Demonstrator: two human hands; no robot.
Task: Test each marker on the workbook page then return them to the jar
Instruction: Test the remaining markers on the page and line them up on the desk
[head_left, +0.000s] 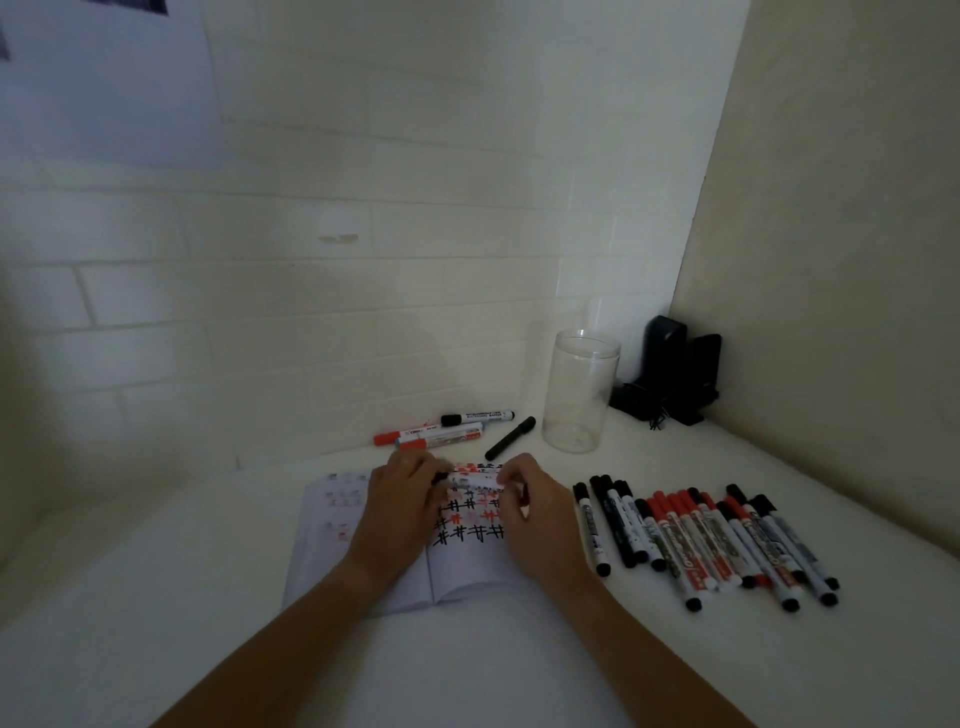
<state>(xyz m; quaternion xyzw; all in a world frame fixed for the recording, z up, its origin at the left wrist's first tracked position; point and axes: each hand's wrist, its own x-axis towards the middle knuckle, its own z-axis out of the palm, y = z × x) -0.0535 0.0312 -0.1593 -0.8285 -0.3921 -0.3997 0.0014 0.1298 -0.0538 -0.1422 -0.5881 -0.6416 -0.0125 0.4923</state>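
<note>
While it lies crosswise over the workbook (363, 571), both hands' grips clamp the marker (470, 480)

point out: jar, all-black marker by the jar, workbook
jar (579, 395), head view, on its clear side wall
all-black marker (510, 438), head view, mid-barrel
workbook (332, 525), head view, on the bare left page
</note>
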